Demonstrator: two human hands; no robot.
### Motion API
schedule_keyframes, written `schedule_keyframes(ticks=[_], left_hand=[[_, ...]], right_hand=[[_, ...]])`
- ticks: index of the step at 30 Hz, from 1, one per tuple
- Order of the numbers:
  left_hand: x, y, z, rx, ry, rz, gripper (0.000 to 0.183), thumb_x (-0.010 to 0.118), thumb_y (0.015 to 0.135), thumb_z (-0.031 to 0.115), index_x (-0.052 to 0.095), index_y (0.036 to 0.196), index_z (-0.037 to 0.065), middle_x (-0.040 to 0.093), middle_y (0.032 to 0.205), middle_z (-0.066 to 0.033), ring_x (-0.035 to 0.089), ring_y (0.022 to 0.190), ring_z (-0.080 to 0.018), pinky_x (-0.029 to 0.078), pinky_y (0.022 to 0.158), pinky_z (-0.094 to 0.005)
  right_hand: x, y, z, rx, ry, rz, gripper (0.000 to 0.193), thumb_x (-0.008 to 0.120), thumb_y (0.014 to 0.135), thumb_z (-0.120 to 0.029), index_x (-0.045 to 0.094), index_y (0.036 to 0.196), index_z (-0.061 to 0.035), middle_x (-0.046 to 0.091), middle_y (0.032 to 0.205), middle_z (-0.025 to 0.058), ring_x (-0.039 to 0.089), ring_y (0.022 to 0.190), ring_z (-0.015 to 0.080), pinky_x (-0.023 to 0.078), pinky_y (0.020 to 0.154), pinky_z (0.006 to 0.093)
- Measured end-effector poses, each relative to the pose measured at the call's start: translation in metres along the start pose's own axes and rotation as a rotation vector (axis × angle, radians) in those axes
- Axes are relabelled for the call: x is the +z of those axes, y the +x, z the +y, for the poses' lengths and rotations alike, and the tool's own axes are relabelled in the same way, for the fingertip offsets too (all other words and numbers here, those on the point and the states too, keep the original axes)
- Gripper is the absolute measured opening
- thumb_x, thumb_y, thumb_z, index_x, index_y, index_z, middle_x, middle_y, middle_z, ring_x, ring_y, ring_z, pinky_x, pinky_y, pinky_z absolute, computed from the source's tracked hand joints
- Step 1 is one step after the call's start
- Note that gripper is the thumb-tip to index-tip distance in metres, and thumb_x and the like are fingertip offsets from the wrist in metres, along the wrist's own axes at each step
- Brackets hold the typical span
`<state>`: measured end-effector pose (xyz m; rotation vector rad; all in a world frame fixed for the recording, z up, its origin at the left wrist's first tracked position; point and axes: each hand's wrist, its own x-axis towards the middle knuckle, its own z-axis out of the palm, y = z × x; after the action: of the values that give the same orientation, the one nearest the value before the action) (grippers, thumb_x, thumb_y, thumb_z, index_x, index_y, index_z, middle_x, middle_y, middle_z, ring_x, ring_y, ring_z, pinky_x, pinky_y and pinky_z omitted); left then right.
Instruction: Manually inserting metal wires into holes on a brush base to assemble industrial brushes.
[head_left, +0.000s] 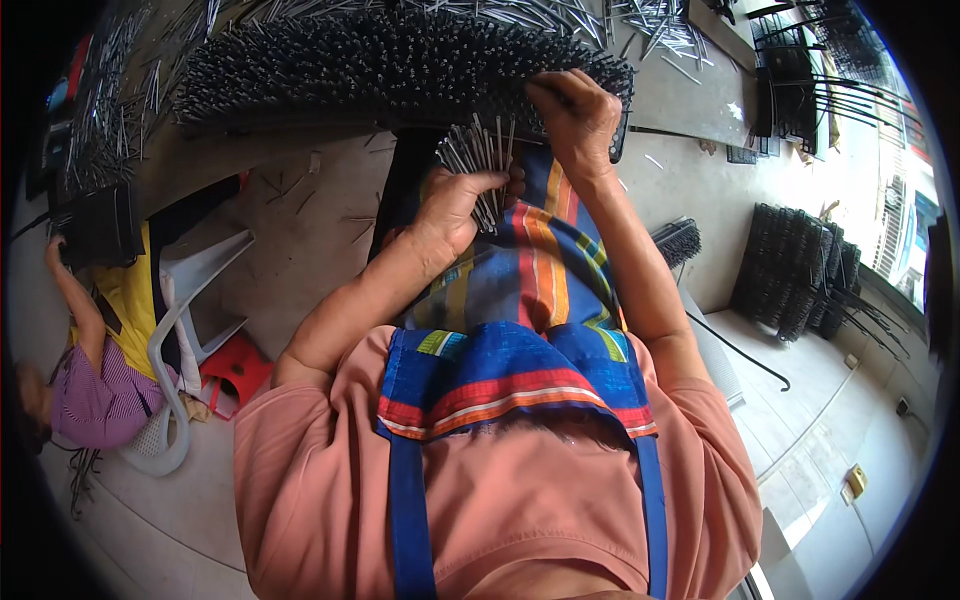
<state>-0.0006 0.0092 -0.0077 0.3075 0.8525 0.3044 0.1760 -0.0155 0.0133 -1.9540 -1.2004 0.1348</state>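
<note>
My left hand (pixel 450 207) is closed around a bundle of thin metal rods (pixel 478 150), which fan out upward above my lap. Before me lies a long black rack (pixel 400 70) packed with upright dark rods with shiny tips. My right hand (pixel 582 122) is over the rack's right end, its fingers pinched together and pointing left. Whatever sits between those fingertips, if anything, is too small to make out. A striped, colourful apron (pixel 530 260) covers my lap below the bundle.
Loose metal rods (pixel 675 25) lie scattered on the table beyond the rack. At the left, a person in a purple top (pixel 110 395) sits near a white plastic chair (pixel 195 290) and a red stool (pixel 232 380). Black racks (pixel 790 270) stand stacked on the floor at right.
</note>
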Motion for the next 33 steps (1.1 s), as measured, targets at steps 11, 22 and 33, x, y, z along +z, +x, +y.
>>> schedule_keyframes(ticks=[11,22,33], left_hand=[[0.008,0.004,0.001,0.025,-0.015,-0.042,0.028,0.063,0.078,-0.011,0.065,0.104,-0.003,0.071,0.091,-0.0144,0.07,0.077,-0.0245,0.059,0.069,-0.0345],[0.011,0.002,0.0,0.012,0.159,0.007,0.029,0.061,0.081,-0.009,0.066,0.108,0.0,0.07,0.094,-0.0124,0.07,0.079,-0.0228,0.059,0.068,-0.035],[0.015,-0.02,-0.011,0.13,0.323,-0.032,0.019,0.058,0.078,-0.01,0.067,0.094,-0.004,0.07,0.087,-0.0121,0.069,0.074,-0.019,0.056,0.069,-0.0296]], right_hand=[[-0.003,0.003,-0.004,-0.088,-0.031,-0.011,0.008,0.072,0.079,-0.008,0.071,0.086,-0.0031,0.067,0.074,0.0101,0.064,0.064,0.0176,0.049,0.06,0.0287],[-0.029,-0.016,-0.005,0.641,0.679,-0.137,0.009,0.073,0.081,-0.008,0.068,0.077,-0.0026,0.056,0.063,-0.004,0.042,0.053,0.0027,0.029,0.047,0.0196],[-0.004,-0.006,0.017,0.024,0.422,0.151,0.011,0.073,0.075,0.005,0.07,0.085,0.0027,0.065,0.079,0.004,0.059,0.073,0.008,0.048,0.067,0.0223]])
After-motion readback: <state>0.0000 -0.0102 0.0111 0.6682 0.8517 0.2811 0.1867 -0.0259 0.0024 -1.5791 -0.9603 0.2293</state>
